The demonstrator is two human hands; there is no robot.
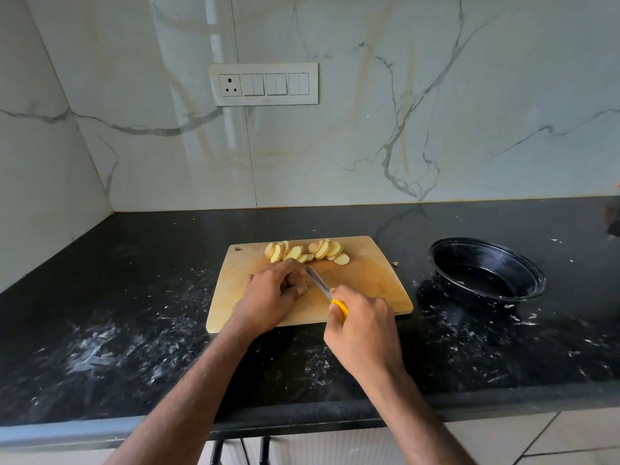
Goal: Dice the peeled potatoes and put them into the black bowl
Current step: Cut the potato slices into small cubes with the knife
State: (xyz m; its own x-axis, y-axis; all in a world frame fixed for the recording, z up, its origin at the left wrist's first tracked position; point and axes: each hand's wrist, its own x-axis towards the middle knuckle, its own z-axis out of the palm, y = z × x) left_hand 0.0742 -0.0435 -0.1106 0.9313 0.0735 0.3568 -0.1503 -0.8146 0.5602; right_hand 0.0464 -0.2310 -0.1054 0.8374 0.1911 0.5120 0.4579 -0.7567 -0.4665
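A wooden cutting board (369,280) lies on the black counter. Several pale potato slices (307,251) are heaped along its far edge. My left hand (271,290) sits on the board just in front of the slices, fingers curled over something I cannot make out. My right hand (360,325) grips the yellow handle of a knife (320,285); its blade points up-left and touches the left hand's fingertips. The black bowl (486,273) stands on the counter right of the board, with nothing in it that I can see.
The black speckled counter (134,330) runs to a marble wall behind and on the left. A small potato scrap (395,263) lies just off the board's right edge. A switch panel (263,83) is on the back wall.
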